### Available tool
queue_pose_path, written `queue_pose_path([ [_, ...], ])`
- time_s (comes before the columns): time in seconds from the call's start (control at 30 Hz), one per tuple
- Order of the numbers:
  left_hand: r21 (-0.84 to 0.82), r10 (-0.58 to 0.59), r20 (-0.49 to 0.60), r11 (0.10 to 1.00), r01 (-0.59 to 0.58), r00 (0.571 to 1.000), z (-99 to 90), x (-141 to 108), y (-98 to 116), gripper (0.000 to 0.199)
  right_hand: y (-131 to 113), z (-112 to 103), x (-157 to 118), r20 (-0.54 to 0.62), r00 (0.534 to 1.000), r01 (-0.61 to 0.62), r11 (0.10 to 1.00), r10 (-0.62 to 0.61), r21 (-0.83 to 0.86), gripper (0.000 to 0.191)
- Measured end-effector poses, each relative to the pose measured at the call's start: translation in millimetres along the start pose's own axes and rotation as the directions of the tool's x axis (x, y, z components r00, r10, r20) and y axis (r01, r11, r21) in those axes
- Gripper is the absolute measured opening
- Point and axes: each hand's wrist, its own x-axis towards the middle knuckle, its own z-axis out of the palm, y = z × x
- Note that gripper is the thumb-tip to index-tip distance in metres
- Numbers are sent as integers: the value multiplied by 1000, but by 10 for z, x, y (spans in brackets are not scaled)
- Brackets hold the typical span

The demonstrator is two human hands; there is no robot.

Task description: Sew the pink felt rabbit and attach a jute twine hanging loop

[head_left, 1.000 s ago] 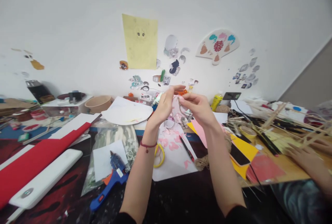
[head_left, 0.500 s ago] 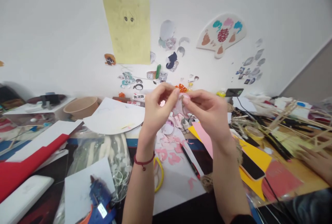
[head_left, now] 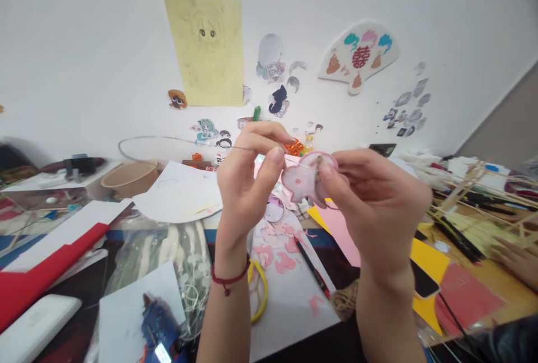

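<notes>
A pale flower-shaped piece with a pink edge (head_left: 299, 182) is pinched between the thumb and fingers of my right hand (head_left: 374, 200). My left hand (head_left: 252, 175) is closed in a pinch on a thin wire (head_left: 168, 138), which loops out to the left above the bowl and also runs right, across to the flower piece. Part of the flower piece is hidden behind my right thumb. Below the hands, pink paper scraps (head_left: 286, 262) lie on a white sheet (head_left: 281, 310).
Yellow-handled scissors (head_left: 263, 290) and a dark pen (head_left: 313, 268) lie below. Left are a blue glue gun (head_left: 159, 326), a brown bowl (head_left: 130, 178) and a red strip (head_left: 50, 273). At right, a phone (head_left: 424, 279) and another person's hand (head_left: 515, 259).
My hands have moved apart, the right one rightward and slightly down with the flower piece. The wire now stretches visibly from the piece through my left hand and out to the left.
</notes>
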Motion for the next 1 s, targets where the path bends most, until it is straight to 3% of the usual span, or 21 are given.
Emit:
queue_pose_path([
  [0.2,119,161,-19,980,-157,987,17,22,61,19,-48,5,-29,-30,996,78,996,-79,-45,9],
  [0.33,225,343,-47,919,-324,938,46,46,34,15,-40,27,-40,-71,986,147,987,-151,-68,11],
  [0.47,335,432,-28,854,-398,902,53,39,24,13,-24,52,-42,-126,975,171,980,-183,-102,14],
  [0.67,318,382,78,866,-386,921,53,-1,82,9,-19,82,-47,-160,959,217,970,-233,-111,12],
  [1.0,290,397,1,878,-380,918,226,-83,147,13,-14,32,-46,-168,947,235,946,-275,-224,12],
])
